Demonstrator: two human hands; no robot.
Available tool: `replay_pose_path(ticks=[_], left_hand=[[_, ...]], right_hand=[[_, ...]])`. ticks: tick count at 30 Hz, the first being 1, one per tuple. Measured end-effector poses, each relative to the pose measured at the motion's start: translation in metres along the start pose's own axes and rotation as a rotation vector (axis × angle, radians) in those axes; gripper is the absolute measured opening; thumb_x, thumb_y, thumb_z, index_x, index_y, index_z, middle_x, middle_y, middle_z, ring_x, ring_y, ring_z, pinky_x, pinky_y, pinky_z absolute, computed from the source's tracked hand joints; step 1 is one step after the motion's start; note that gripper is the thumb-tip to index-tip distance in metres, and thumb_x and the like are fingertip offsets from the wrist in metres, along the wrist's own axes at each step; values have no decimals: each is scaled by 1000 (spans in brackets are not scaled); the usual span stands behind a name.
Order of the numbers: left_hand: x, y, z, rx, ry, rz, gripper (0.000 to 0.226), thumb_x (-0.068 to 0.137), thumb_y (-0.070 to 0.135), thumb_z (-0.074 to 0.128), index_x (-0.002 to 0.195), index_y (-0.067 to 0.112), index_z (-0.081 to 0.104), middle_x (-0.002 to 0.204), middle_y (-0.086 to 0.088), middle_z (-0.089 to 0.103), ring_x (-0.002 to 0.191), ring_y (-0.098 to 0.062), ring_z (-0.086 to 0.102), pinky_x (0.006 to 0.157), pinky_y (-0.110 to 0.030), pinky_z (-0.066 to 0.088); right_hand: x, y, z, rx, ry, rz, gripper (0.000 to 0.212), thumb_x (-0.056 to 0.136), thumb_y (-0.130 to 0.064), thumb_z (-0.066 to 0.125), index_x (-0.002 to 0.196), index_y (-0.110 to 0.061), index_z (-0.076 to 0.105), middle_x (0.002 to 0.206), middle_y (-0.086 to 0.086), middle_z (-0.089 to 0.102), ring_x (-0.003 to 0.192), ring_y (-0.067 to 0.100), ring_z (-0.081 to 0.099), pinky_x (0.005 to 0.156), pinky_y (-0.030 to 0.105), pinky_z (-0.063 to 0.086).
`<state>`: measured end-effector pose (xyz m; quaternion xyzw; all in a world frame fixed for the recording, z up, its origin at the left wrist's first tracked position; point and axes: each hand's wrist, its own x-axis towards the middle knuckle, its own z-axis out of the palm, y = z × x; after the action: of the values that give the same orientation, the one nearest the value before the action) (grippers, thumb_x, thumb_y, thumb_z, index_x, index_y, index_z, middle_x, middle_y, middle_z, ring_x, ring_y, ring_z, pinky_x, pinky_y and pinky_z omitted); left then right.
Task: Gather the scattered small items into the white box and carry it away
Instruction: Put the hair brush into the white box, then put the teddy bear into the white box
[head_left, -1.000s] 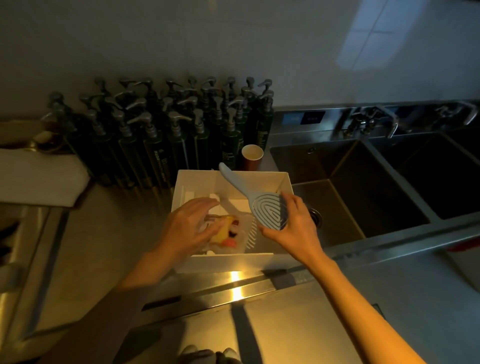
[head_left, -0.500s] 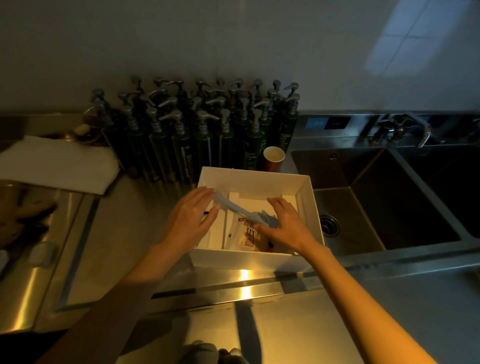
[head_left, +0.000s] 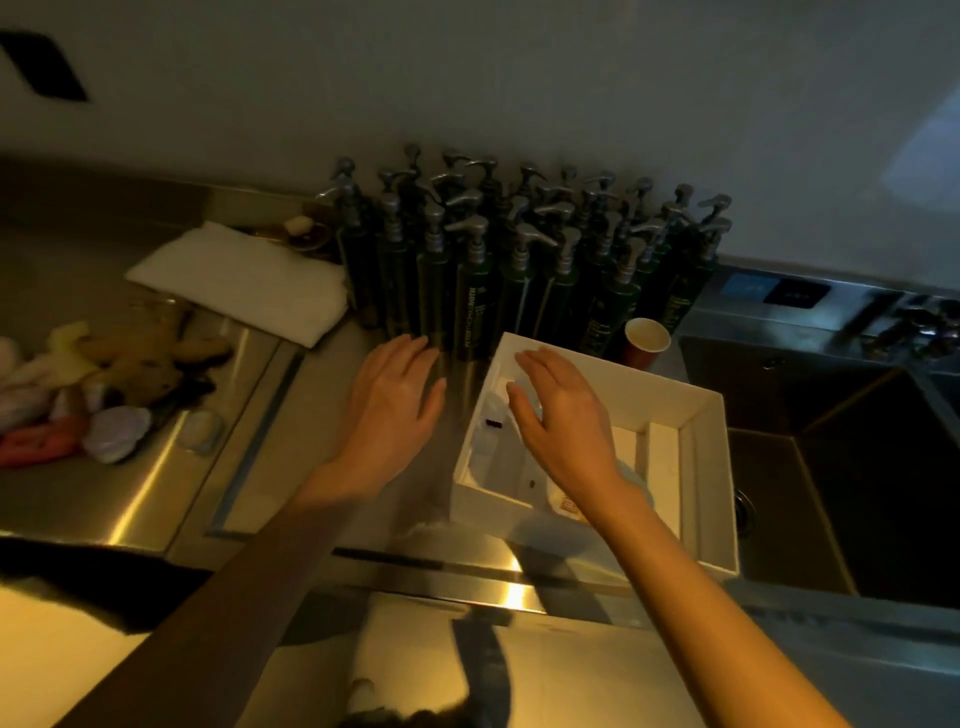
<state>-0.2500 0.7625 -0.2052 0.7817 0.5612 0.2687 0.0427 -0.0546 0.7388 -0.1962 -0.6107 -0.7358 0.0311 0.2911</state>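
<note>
Both hands empty, fingers spread and flat. Left hand (head_left: 392, 410) over bare steel counter (head_left: 291, 447), just left of the white box (head_left: 696, 467); right hand (head_left: 561, 415) above the box's far-left corner, over pale items (too blurred to name). Box near the sink (head_left: 852, 467), long axis running from far-left to near-right. Remaining clutter (head_left: 98, 395) heaped well apart at far left, so the left hand nearer, a leftward reach judged likely. Pump bottles (head_left: 509, 270) crowded just beyond the box.
</note>
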Motion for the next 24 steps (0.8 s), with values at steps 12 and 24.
replay_pose_path(ticks=[12, 24], left_hand=[[-52, -140, -100, 116, 164, -64, 40, 92, 24, 40, 113, -2, 61, 115, -21, 60, 107, -37, 55, 93, -45, 42], [-123, -303, -159, 183, 215, -191, 33, 94, 23, 39, 106, 2, 61, 109, -18, 61, 105, -34, 55, 91, -45, 43]], right_hand=[[29, -163, 68, -40, 87, -173, 33, 93, -25, 50, 115, -4, 63, 111, 13, 65, 106, 27, 59, 91, 35, 47], [37, -303, 180, 5, 38, -246, 24, 84, -12, 65, 105, 0, 64, 100, 16, 65, 92, 29, 61, 79, 35, 50]])
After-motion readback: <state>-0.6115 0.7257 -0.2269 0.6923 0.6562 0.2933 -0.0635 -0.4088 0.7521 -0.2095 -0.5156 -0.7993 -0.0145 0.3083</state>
